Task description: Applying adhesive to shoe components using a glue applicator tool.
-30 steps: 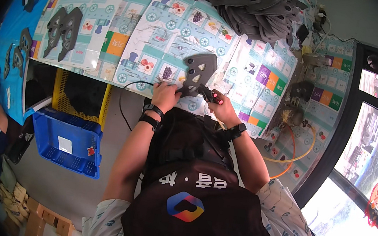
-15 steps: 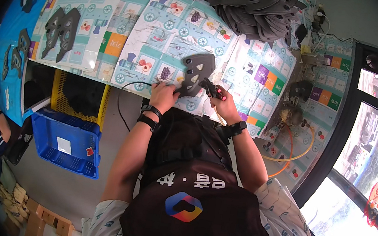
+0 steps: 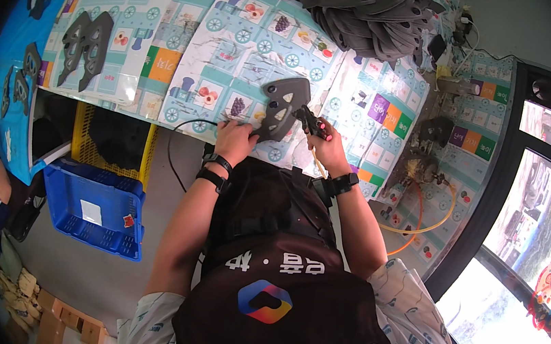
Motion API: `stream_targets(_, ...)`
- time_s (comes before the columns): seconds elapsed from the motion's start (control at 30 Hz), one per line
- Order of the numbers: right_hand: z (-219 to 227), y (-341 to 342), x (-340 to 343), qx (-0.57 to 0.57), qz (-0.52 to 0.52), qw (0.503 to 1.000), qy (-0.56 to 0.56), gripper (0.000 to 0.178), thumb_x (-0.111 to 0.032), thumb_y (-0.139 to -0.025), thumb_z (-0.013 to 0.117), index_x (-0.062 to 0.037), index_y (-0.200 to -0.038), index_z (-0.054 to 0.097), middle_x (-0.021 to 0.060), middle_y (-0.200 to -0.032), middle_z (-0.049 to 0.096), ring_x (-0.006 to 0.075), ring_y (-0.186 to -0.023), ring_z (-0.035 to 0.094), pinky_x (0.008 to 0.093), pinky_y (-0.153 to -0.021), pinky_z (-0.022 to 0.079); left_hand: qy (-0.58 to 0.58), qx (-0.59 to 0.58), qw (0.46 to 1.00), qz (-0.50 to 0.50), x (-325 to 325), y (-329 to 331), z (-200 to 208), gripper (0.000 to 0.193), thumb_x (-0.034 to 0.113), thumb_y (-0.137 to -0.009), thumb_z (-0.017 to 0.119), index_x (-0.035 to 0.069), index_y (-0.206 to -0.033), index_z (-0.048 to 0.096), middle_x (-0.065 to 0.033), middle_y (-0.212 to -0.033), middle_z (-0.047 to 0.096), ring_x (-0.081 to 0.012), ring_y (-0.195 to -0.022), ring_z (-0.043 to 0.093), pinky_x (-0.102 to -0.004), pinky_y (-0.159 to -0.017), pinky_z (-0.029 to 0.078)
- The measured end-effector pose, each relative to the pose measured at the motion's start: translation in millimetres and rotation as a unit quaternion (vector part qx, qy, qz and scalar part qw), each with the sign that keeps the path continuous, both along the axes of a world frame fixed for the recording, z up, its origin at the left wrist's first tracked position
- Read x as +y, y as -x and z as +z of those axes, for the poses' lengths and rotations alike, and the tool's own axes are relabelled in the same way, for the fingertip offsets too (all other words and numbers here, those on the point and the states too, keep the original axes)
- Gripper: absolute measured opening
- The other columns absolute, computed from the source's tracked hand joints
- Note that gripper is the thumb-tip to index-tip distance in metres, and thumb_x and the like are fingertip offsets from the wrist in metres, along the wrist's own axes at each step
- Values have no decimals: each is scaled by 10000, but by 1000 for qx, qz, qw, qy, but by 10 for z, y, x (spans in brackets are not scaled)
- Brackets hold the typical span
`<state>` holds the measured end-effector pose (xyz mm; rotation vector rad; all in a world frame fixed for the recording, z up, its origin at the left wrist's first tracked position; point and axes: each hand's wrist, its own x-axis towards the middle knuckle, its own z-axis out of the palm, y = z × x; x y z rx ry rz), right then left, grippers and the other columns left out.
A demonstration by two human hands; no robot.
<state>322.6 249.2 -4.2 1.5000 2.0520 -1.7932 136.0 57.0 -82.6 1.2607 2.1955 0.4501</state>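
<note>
A dark grey, flat curved piece [image 3: 279, 111] with several cut-out holes lies on the patterned table cover. My left hand [image 3: 235, 141] rests at the table's near edge. Its fingers are closed on the lower left tip of the piece. My right hand [image 3: 331, 153] is wrapped round a black hand tool [image 3: 311, 124] with pinkish-red ends. The tool's front end meets the right edge of the piece, or is very close to it. A thin pale tube hangs beside my right hand.
A large heap of similar grey pieces [image 3: 357, 10] is at the far side. Two grey pieces [image 3: 85, 51] lie to the left. A blue crate [image 3: 93, 208] and a yellow crate [image 3: 87, 161] stand below the table. At far left, a co-worker's arm [image 3: 0, 172] reaches toward a blue surface.
The view has shifted slightly. My hands keep about the same places on the piece and tool, and the tool has turned a little. The co-worker's arm at far left has moved.
</note>
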Motion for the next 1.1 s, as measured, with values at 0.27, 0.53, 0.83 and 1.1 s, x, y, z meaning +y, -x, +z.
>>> stream_targets(0.27, 4, 33, 69, -5, -12, 1000, -22, 369, -76, -833, 606, 31, -1182, 656, 106, -763, 687, 174, -691, 664, 335, -671, 522, -3, -5, 1000, 1, 5, 14, 11, 219, 340, -918, 745, 122, -895, 756, -95, -829, 746, -296, -985, 684, -480, -908, 433)
stream_targets(0.53, 13, 58, 127, 34, -39, 998, -20, 349, -38, -826, 598, 28, -1164, 656, 99, -771, 677, 165, -683, 643, 323, -668, 508, -1, -2, 1000, 4, 18, -1, 28, 209, 332, -914, 750, 125, -890, 754, -92, -819, 746, -294, -982, 685, -485, -907, 433)
stream_targets(0.83, 72, 195, 119, 55, -52, 997, 10, 355, -20, -841, 606, 44, -1189, 632, 63, -880, 685, 138, -708, 620, 306, -669, 504, -6, -7, 1000, 8, -8, -1, 2, 201, 325, -901, 760, 126, -875, 745, -94, -806, 742, -295, -960, 687, -488, -892, 431)
stream_targets(1.1, 24, 256, 94, 59, -32, 998, 21, 286, -31, -845, 606, 20, -1122, 652, 63, -804, 669, 139, -695, 613, 302, -656, 490, -21, 3, 1000, 18, -14, -17, -34, 234, 342, -901, 759, 127, -824, 709, -64, -765, 717, -292, -946, 667, -490, -890, 423)
